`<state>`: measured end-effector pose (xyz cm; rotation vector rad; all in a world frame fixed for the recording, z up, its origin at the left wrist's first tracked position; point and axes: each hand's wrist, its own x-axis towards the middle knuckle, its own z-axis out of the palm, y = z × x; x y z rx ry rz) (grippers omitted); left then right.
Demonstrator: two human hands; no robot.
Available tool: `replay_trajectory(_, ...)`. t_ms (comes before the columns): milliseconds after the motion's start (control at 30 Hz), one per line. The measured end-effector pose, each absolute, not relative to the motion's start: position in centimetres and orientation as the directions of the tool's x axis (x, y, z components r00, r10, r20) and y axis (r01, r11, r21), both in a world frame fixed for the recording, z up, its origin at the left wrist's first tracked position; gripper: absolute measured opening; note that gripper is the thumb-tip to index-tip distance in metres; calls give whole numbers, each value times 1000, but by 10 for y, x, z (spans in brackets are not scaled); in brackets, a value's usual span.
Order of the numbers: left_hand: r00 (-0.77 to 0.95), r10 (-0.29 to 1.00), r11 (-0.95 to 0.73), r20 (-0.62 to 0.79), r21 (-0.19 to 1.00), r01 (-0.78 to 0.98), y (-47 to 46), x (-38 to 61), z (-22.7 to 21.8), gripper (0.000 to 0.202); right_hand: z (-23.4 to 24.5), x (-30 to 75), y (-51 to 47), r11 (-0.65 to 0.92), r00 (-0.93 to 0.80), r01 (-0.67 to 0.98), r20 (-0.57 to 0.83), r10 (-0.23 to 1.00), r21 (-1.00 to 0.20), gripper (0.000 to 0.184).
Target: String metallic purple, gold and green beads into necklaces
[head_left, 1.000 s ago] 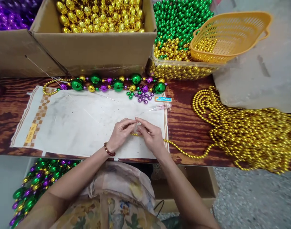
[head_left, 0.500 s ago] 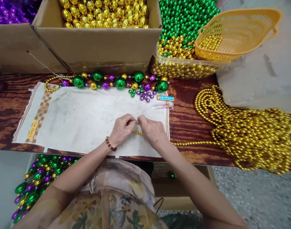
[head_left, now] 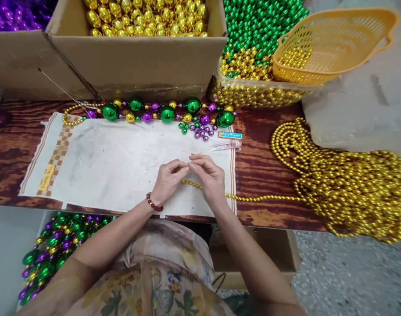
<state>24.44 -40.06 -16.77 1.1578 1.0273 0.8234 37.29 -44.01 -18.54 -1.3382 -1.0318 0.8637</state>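
Over the white towel (head_left: 115,175), my left hand (head_left: 169,177) and my right hand (head_left: 209,177) meet fingertip to fingertip. My left hand is closed in a pinch at the end of a gold bead string (head_left: 190,183), which runs below the fingers and under my right hand. My right thumb and forefinger pinch something tiny at the meeting point, too small to name. From there the gold beads lead right to a large heap of gold bead strands (head_left: 355,193). A necklace of green, purple and gold beads (head_left: 167,114) lies along the towel's far edge.
Loose purple beads (head_left: 202,131), a blue and orange packet (head_left: 230,135) and small pointed snips (head_left: 226,145) lie beyond my hands. Behind stand a carton of gold beads (head_left: 137,66) and a bead tub with a yellow basket (head_left: 332,44). A thin needle (head_left: 151,130) rests on the towel.
My right hand has turned, its fingers lifting and loosening above the pinch, and its wrist has swung left. More of the gold string shows now. My left hand has barely moved.
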Motion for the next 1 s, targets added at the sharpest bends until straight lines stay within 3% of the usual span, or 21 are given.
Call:
replay_trajectory(133,302,904,358,-304,923,-142,-403,248,-175,22,-189,357,-441,72,444,43,84,892,-996,12)
replay_trajectory(233,353,870,446,-344,855,-266,-403,251,-176,25,-188,351,-440,87,483,-199,-21,875,-976,11)
replay_trajectory(367,457,819,476,-346,855,-207,-402,249,-174,33,-178,360,-433,117,435,-631,-226,872,-767,16)
replay_trajectory(533,509,804,415,-308,903,-109,-402,244,-173,35,-166,374,-427,80,274,-847,-303,912,-525,23)
replay_trajectory(633,528,785,432,-324,897,-92,-404,243,-173,36,-166,376,-428,79,260,-863,-306,916,-499,27)
replay_trajectory(733,557,767,435,-319,896,-85,-404,240,-172,36,-167,380,-431,104,296,-811,-251,921,-575,28)
replay_trajectory(900,549,795,405,-257,899,-166,-394,230,-168,30,-176,395,-436,11,297,-485,-152,943,-875,23)
replay_trajectory(1000,475,865,293,-164,932,-213,-390,224,-162,23,-183,391,-438,-60,250,-297,-138,958,-953,26)
